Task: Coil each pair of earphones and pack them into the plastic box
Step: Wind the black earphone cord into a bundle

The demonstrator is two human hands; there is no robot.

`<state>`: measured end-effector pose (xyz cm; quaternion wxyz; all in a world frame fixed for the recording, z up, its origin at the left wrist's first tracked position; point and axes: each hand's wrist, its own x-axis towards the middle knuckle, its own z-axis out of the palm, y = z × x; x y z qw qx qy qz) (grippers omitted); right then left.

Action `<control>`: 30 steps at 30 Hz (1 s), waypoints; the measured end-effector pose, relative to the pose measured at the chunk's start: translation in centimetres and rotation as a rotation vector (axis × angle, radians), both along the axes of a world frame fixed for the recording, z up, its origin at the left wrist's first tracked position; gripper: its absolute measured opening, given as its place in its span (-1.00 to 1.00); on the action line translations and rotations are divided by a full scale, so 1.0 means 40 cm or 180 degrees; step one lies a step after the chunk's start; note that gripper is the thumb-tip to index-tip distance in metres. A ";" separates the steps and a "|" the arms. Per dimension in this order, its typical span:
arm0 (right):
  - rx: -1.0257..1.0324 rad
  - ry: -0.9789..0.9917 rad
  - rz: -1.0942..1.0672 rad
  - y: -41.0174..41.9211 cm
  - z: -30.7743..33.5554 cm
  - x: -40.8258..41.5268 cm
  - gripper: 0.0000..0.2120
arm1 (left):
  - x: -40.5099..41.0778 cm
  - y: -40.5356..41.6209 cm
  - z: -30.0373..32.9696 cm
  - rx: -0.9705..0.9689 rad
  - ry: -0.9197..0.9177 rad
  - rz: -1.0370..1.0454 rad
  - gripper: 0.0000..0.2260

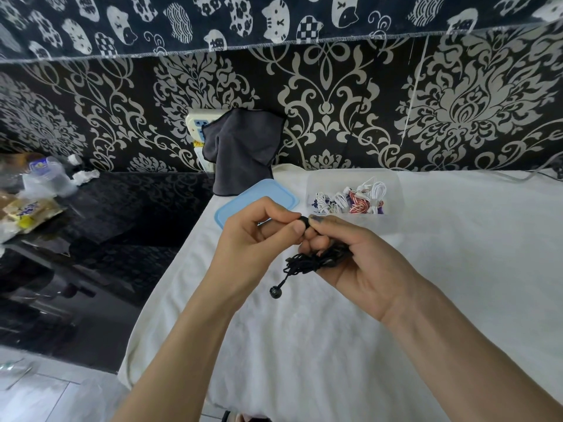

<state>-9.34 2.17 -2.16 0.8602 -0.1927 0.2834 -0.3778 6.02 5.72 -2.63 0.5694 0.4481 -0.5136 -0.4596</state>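
Note:
A pair of black earphones (pixel 307 261) is bunched in loops between my hands above the white cloth. My right hand (pixel 353 257) grips the looped bundle in curled fingers. My left hand (pixel 259 236) pinches one black earbud at its fingertips, touching my right thumb. The other earbud (pixel 275 291) dangles below on its wire. Behind my hands stands the clear plastic box (pixel 393 184), holding several coiled earphones (pixel 350 199) in white, red-striped and purple. Its blue lid (pixel 259 199) lies to the left of the box.
A white cloth (pixel 457 269) covers the table. A dark grey towel (pixel 240 147) hangs over a power strip (pixel 198 123) at the patterned wall. To the left, a black surface (pixel 137 208) carries a plastic bottle (pixel 48 178) and snack packets (pixel 27 211).

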 end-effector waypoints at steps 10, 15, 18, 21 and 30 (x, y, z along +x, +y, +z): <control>0.0024 -0.0149 -0.0012 0.005 -0.008 0.010 -0.86 | 0.006 -0.008 -0.010 0.0047 -0.0038 0.0147 -0.92; -0.0120 -0.0026 -0.0063 0.004 -0.003 0.010 -0.87 | 0.019 -0.015 -0.012 0.0071 -0.0116 0.0204 -0.85; -0.0164 0.0021 -0.0078 0.002 -0.006 0.009 -0.84 | 0.016 -0.015 -0.014 0.0134 -0.0119 0.0180 -0.85; -0.0123 -0.0019 -0.0068 0.003 -0.008 0.007 -0.83 | 0.013 -0.015 -0.015 0.0126 -0.0065 0.0095 -0.90; 0.0019 -0.0105 -0.0070 0.014 -0.009 0.011 -0.93 | 0.004 -0.006 0.002 -0.0099 -0.0346 0.0166 -0.87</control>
